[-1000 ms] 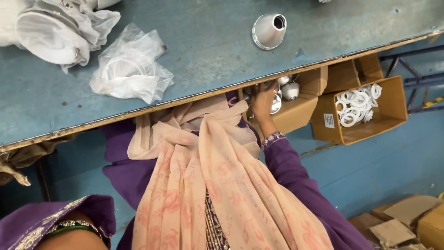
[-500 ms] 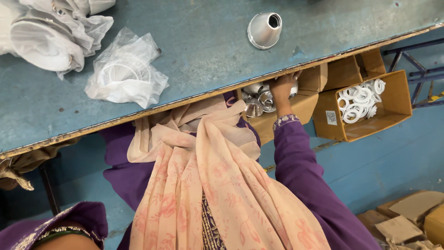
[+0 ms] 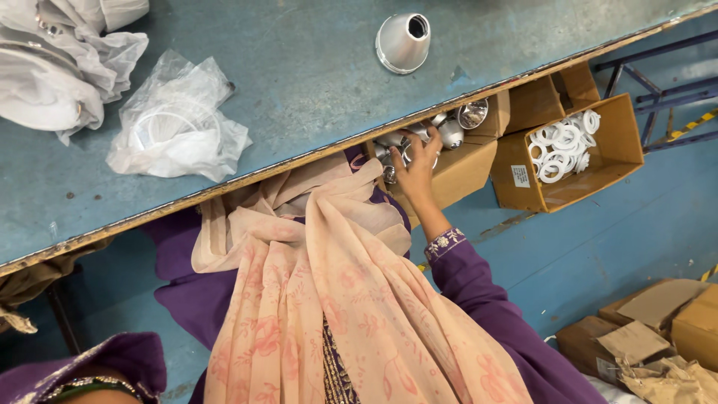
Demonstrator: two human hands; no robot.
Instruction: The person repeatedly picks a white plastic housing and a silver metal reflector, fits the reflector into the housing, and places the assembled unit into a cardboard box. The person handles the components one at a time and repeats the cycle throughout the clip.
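- While the right hand (image 3: 416, 168) reaches under the blue counter (image 3: 299, 82), its fingers lie spread among silver metal cones (image 3: 452, 132) in a brown cardboard box (image 3: 464, 168); any grip is hidden.
- Right of it, another box (image 3: 606, 161) holds white rings (image 3: 561, 142) and bears a small white label (image 3: 521, 176).
- On the counter: one metal cone (image 3: 404, 43) and a clear plastic bag (image 3: 176, 123).
- Left hand: out of sight.

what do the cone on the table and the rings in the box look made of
The cone looks like spun or pressed metal, probably aluminium: silver-grey satin sheen with soft highlights. The rings look like white moulded plastic: uniform, matte, no glint. Their box is plain brown cardboard. The right hand reaches among shinier metal-looking cones.
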